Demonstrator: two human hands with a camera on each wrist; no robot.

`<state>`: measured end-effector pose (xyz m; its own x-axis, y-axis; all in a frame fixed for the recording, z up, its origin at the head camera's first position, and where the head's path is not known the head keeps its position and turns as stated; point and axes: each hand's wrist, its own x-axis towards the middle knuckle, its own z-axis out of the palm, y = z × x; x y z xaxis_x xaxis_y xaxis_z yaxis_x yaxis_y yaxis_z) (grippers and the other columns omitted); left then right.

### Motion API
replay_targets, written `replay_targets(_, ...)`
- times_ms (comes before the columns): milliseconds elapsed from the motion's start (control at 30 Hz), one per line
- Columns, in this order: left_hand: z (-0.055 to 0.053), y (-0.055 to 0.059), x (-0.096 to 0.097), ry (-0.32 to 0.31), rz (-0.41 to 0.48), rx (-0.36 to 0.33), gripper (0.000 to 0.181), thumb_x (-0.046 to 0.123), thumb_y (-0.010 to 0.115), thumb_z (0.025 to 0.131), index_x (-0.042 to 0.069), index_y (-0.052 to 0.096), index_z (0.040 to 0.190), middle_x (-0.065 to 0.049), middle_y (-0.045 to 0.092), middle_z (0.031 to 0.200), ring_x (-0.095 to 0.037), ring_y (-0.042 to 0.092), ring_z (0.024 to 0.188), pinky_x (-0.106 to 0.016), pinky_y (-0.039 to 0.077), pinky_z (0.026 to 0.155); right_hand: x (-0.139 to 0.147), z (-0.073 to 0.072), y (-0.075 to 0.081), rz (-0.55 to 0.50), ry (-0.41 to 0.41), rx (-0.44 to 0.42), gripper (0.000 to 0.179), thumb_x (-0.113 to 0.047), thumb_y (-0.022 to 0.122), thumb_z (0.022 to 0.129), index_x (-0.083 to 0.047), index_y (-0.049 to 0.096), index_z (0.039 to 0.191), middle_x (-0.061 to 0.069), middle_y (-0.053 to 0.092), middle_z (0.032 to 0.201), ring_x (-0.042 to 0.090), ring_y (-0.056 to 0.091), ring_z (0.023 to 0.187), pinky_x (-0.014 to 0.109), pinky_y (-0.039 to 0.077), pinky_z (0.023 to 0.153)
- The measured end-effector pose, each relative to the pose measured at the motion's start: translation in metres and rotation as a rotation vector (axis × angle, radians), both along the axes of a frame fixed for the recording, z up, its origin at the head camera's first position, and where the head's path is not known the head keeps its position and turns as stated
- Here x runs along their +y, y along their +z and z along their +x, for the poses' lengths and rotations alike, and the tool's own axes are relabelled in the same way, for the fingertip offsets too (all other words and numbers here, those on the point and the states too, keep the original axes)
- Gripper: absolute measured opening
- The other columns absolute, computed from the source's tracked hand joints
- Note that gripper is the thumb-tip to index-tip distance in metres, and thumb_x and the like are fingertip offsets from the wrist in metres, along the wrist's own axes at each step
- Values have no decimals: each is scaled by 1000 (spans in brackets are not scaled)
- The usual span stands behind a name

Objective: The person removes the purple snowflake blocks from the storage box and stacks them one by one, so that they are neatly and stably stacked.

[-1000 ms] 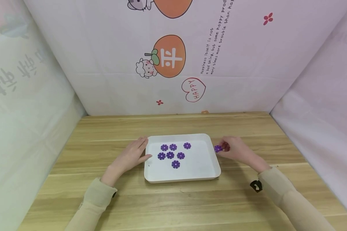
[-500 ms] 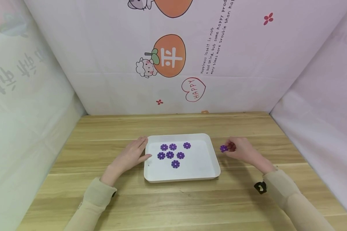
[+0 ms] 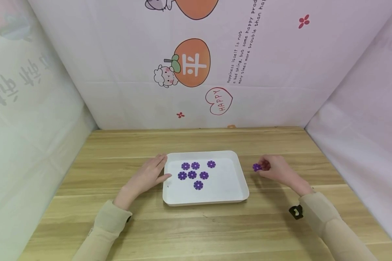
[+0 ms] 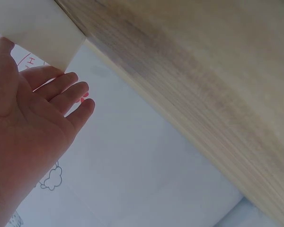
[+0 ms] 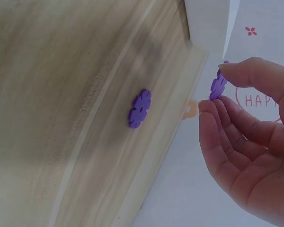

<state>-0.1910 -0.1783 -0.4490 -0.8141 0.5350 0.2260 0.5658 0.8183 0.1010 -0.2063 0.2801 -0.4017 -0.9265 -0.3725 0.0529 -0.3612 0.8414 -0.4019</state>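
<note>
My right hand [image 3: 276, 169], to the right of the tray, pinches a purple snowflake disc [image 3: 257, 167] between thumb and fingers. In the right wrist view this held disc [image 5: 218, 85] stands nearly on edge. A second purple disc [image 5: 140, 109] lies on the wooden table there; in the head view the hand hides it. My left hand [image 3: 147, 177] rests at the left rim of the white tray [image 3: 227, 194], its fingers fairly straight and its thumb over the edge. Several like discs [image 3: 192, 174] lie flat in the tray, mostly in its left half.
The wooden table [image 3: 196, 232] runs back to a white printed cloth [image 3: 130, 90]. Similar cloth hangs at the left side [image 3: 36, 119] and at the right side [image 3: 362, 119]. A dark band [image 3: 295, 212] shows by the right cuff.
My right hand has moved to the right, away from the tray's right rim, with the disc still pinched. The left hand, the tray and the discs inside it have kept their places.
</note>
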Motion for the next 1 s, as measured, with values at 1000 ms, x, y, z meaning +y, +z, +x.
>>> replay_targets(1000,0,2,0,3,-7,-16,73,44,60,97,-11,44,143,-28,48,147,-42,47,138,-53,42,115,19,-5,-14,-8,-57,-27,21,-10,79,78,3,67,91,12,69,82,17,62,74,22,52,65)
